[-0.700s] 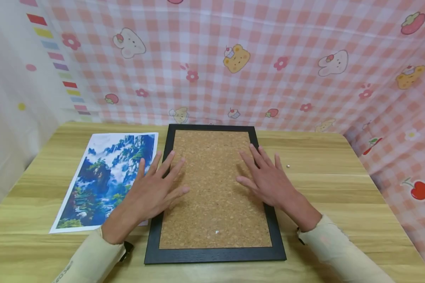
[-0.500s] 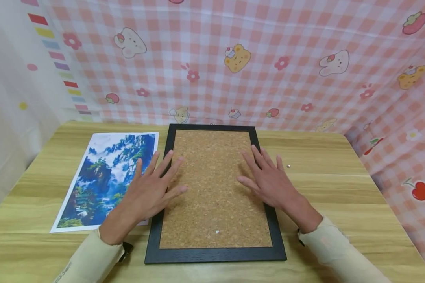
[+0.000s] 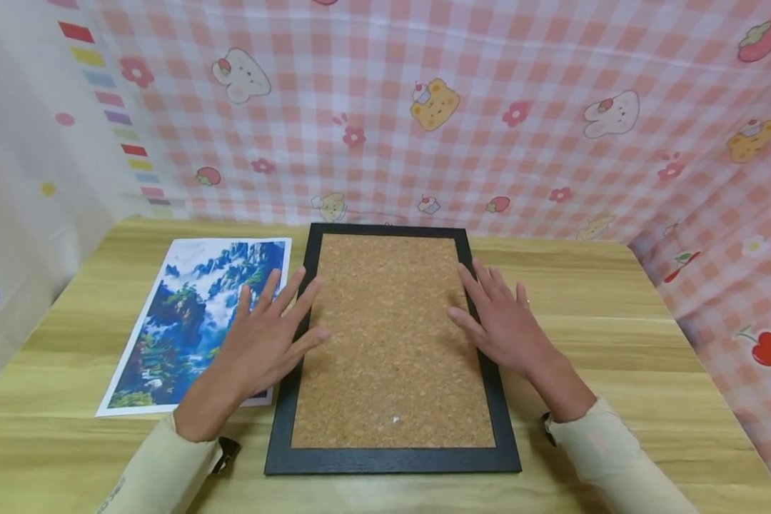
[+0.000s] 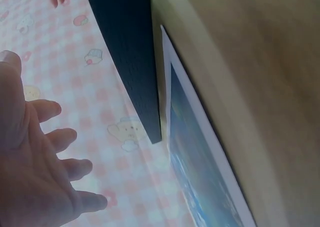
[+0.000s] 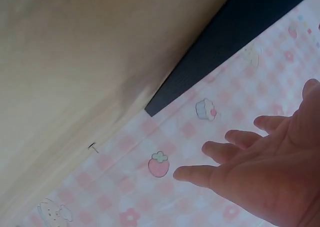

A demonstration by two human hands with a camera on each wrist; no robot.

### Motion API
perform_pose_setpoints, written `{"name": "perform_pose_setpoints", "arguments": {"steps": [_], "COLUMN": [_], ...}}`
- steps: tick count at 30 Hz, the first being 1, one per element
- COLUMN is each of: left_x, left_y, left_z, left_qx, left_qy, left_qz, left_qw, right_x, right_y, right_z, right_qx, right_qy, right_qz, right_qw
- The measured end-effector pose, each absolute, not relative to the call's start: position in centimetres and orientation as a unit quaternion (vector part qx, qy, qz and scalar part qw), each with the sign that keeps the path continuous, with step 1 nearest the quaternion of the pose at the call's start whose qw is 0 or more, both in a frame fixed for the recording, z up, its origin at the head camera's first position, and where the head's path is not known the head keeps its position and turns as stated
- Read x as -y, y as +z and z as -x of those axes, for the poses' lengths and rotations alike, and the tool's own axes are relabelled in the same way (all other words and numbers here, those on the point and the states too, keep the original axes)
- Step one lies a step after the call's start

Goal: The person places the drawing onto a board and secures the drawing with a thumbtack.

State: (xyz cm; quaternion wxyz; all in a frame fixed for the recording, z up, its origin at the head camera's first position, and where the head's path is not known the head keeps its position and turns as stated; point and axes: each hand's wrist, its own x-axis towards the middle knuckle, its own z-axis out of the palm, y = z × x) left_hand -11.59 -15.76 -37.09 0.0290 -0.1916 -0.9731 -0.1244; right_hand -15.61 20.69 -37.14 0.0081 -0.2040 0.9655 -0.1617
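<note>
A framed cork board [image 3: 395, 343] with a black border lies flat on the wooden table in the head view. Above its left border my left hand [image 3: 257, 343] hovers palm down, fingers spread and holding nothing. My right hand [image 3: 507, 325] does the same over the right border, its fingers fairly straight. Both wrist views show a gap between palm and board, so neither hand touches it. To the left lies a printed mountain landscape [image 3: 173, 328] with a white margin, partly covered by my left hand and forearm. A small tack [image 5: 92, 146] stands on the table beyond my right hand.
A pink checked cloth [image 3: 385, 143] with cartoon prints hangs behind the table [image 3: 617, 321] and along its right side. White cloth [image 3: 26, 214] hangs on the left. A tiny white spot [image 3: 395, 420] shows near the board's lower edge.
Both hands have drifted apart slightly, the left one leftward and the right one rightward. The tack is now mostly hidden by my right hand in the head view, which has shifted a little.
</note>
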Motion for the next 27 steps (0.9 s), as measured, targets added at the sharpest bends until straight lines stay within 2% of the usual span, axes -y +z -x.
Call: {"name": "perform_pose_setpoints", "arguments": {"steps": [18, 21, 27], "left_x": [18.2, 18.7, 19.7], "left_y": [-36.5, -36.5, -36.6], "left_z": [11.8, 11.8, 11.9], "left_qx": [0.978, 0.979, 0.981], "left_qy": [-0.149, -0.155, -0.161], "left_qz": [0.144, 0.132, 0.106], "left_qw": [0.029, 0.031, 0.033], "right_x": [-22.7, -23.1, -23.5], "right_y": [-36.1, -36.1, -36.2], "right_z": [16.6, 16.6, 16.6], "right_qx": [-0.939, -0.931, -0.916], "right_qy": [-0.301, -0.327, -0.362], "right_qz": [0.168, 0.161, 0.152], "right_qw": [0.004, -0.014, -0.084]}}
